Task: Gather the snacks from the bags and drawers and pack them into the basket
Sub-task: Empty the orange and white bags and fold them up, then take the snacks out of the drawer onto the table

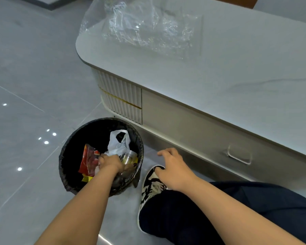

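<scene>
A round black basket, lined with crinkled dark plastic, is seen standing on glossy grey floor tiles just beside the rounded corner of a low pale table. Inside the basket, a glossy red snack packet with yellow edges, a soft white plastic bag and a clear, shiny container are heaped together. The left hand is lowered into the basket with its fingers curled down among these wrappers, touching the red packet and the white bag; exactly which item is gripped cannot be told. The right hand is held above a black-and-white laced shoe, fingers loosely bent and spread, with nothing held. A crumpled, transparent plastic bag is spread on the smooth matte tabletop. The table's corner is faced with ribbed panelling crossed by a thin gold line, and a flat drawer front with a recessed handle is seen shut
</scene>
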`<action>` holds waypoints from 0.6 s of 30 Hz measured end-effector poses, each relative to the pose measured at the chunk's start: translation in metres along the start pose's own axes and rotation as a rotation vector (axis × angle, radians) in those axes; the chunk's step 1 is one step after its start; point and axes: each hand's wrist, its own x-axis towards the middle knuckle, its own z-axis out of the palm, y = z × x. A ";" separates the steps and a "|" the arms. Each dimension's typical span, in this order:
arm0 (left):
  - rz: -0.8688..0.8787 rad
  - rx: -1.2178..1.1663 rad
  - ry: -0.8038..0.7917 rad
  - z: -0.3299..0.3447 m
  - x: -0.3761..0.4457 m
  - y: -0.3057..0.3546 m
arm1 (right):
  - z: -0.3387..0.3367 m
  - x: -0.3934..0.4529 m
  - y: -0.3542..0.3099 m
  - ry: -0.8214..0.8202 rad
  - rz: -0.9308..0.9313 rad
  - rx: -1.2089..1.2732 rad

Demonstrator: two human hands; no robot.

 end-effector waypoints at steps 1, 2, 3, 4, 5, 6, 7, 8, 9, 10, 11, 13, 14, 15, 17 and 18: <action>0.013 -0.047 0.026 -0.003 -0.001 0.000 | -0.002 0.001 0.001 0.008 -0.001 0.012; 0.024 -0.101 0.056 -0.007 -0.004 0.001 | -0.005 0.002 0.001 0.019 -0.005 0.026; 0.046 -0.155 0.104 -0.010 -0.007 0.001 | -0.008 0.002 0.001 0.033 -0.010 0.042; 0.064 -0.196 0.140 -0.015 -0.013 0.001 | -0.011 0.001 0.001 0.047 -0.015 0.060; 0.093 -0.234 0.178 -0.020 -0.021 0.002 | -0.015 0.000 0.000 0.062 -0.021 0.077; 0.136 -0.275 0.209 -0.024 -0.029 0.004 | -0.020 -0.003 -0.002 0.077 -0.027 0.090; 0.195 -0.321 0.236 -0.029 -0.039 0.007 | -0.026 -0.007 -0.004 0.094 -0.039 0.094; 0.255 -0.363 0.257 -0.033 -0.051 0.011 | -0.033 -0.013 -0.007 0.112 -0.057 0.091; 0.316 -0.397 0.269 -0.037 -0.064 0.017 | -0.042 -0.019 -0.009 0.135 -0.082 0.083; 0.373 -0.412 0.273 -0.041 -0.079 0.024 | -0.053 -0.026 -0.012 0.162 -0.108 0.078; 0.432 -0.420 0.278 -0.045 -0.093 0.032 | -0.066 -0.035 -0.014 0.195 -0.132 0.079; 0.555 -0.441 0.302 -0.056 -0.121 0.053 | -0.096 -0.055 -0.013 0.266 -0.171 0.077; 0.614 -0.463 0.307 -0.064 -0.137 0.065 | -0.112 -0.066 -0.010 0.300 -0.184 0.070; 0.683 -0.487 0.310 -0.072 -0.154 0.077 | -0.129 -0.077 -0.005 0.334 -0.188 0.073; 0.830 -0.531 0.302 -0.088 -0.188 0.101 | -0.161 -0.098 0.011 0.407 -0.169 0.106; 0.899 -0.544 0.293 -0.095 -0.205 0.114 | -0.175 -0.109 0.020 0.443 -0.153 0.111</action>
